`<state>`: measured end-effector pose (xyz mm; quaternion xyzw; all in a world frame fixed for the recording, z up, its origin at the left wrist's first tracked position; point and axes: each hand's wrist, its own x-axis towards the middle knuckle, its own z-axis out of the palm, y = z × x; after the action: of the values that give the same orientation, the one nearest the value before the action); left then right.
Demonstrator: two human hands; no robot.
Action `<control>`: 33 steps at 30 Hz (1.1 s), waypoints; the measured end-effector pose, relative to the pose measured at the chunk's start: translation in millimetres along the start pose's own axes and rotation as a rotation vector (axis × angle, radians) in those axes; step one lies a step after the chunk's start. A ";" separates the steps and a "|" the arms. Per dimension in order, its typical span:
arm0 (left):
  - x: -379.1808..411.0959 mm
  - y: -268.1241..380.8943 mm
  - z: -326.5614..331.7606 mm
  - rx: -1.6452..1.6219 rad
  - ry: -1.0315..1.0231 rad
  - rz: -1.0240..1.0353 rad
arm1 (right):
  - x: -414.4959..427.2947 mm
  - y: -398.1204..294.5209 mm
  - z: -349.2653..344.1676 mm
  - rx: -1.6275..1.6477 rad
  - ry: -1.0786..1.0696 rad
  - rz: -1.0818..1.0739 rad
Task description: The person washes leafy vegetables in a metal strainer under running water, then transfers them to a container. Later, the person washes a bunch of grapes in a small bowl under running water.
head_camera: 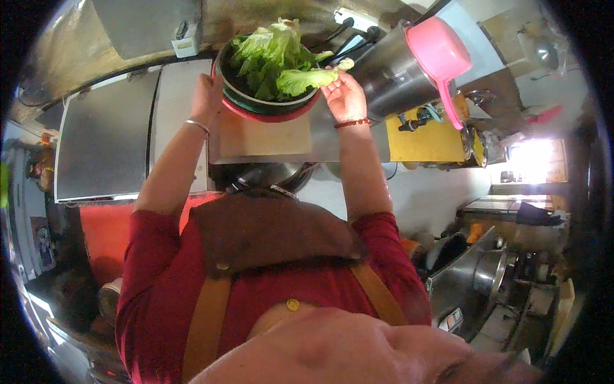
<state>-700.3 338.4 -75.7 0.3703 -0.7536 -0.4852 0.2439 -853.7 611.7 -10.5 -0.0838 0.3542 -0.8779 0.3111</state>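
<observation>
Green lettuce leaves (pixel 268 53) are heaped in a dark green basin (pixel 288 102) with a pale rim. A red basin (pixel 268 118) sits directly beneath it. My left hand (pixel 207 98) grips the left side of the green basin, its fingertips hidden by the edge. At the right side, my right hand (pixel 347 98) is palm up, with thumb and fingers on a separate lettuce leaf (pixel 302 80). That leaf reaches over the basin's right rim.
A cutting board (pixel 266 137) lies in front of the basins. To the right stands a tall steel pot (pixel 388 72) with a pink long-handled dipper (pixel 439 50) on top. Farther left is a flat metal cover (pixel 110 134). A power strip (pixel 357 20) is behind.
</observation>
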 end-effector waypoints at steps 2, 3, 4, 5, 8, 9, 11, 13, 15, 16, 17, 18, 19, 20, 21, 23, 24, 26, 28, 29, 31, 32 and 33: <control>-7.2 14.1 -7.9 -0.088 -0.008 0.267 | -2.9 4.9 14.5 -0.056 0.016 -0.006; -13.9 24.6 -9.9 -0.132 -0.013 0.396 | -5.5 8.1 19.8 -0.109 0.011 -0.014; -24.4 46.0 -8.4 -0.189 -0.120 0.424 | -7.7 11.0 23.5 -0.164 0.008 -0.021; -29.3 58.4 -1.7 -0.132 -0.144 0.642 | -7.2 12.3 27.8 -0.220 -0.003 -0.026; -36.9 85.8 16.6 -0.147 -0.451 0.850 | -2.8 19.6 41.0 -0.224 -0.068 0.030; -37.0 86.4 27.1 -0.159 -0.456 0.872 | -4.3 21.8 50.3 -0.221 -0.059 0.043; -32.5 88.5 38.8 -0.330 -0.624 0.708 | 0.5 24.1 50.9 -0.251 -0.076 0.069; -27.1 88.6 38.7 -0.299 -0.658 0.654 | -0.6 27.2 58.3 -0.259 -0.076 0.086; -21.6 86.9 37.4 -0.256 -0.694 0.649 | -3.0 25.8 59.8 -0.289 0.012 0.089; -18.6 85.8 36.6 -0.228 -0.712 0.671 | -1.4 24.2 54.9 -0.280 0.005 0.098; -16.9 84.7 36.6 -0.201 -0.730 0.695 | 0.9 22.7 49.4 -0.272 -0.002 0.107; -16.6 86.1 34.7 -0.177 -0.719 0.773 | 3.1 22.2 46.2 -0.259 -0.027 0.097; -16.1 85.8 35.0 -0.221 -0.752 0.730 | 6.0 21.6 43.5 -0.256 0.020 0.096; -15.5 85.6 35.7 -0.264 -0.784 0.686 | 9.0 22.7 40.9 -0.252 0.067 0.096; -15.8 86.5 35.5 -0.306 -0.814 0.640 | 8.8 24.9 42.7 -0.249 0.112 0.097; -17.2 89.2 36.2 -0.342 -0.819 0.623 | 8.2 28.3 46.2 -0.175 0.175 0.097; -18.2 91.6 35.1 -0.359 -0.822 0.613 | 10.2 29.9 45.0 -0.149 0.189 0.103; -21.4 96.8 33.4 -0.392 -0.848 0.561 | 10.9 31.7 41.6 -0.104 0.230 0.111; -19.0 97.6 32.5 -0.409 -0.905 0.552 | 8.7 34.4 42.6 -0.126 0.204 0.071; -17.8 97.6 32.3 -0.418 -0.933 0.548 | 7.4 35.2 43.1 -0.138 0.191 0.051; -16.6 91.0 36.4 -0.525 -0.939 0.425 | 2.9 31.3 57.2 -0.312 0.208 0.057; -15.4 87.8 37.9 -0.578 -0.939 0.363 | 1.5 29.5 61.6 -0.399 0.215 0.060; -16.2 90.2 36.5 -0.628 -0.980 0.272 | 0.7 27.2 58.5 -0.690 0.172 -0.127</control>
<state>-746.0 394.3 -8.5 -0.0863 -0.6394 -0.7635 0.0257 -819.5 562.9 14.1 -0.1316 0.6486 -0.7281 0.1784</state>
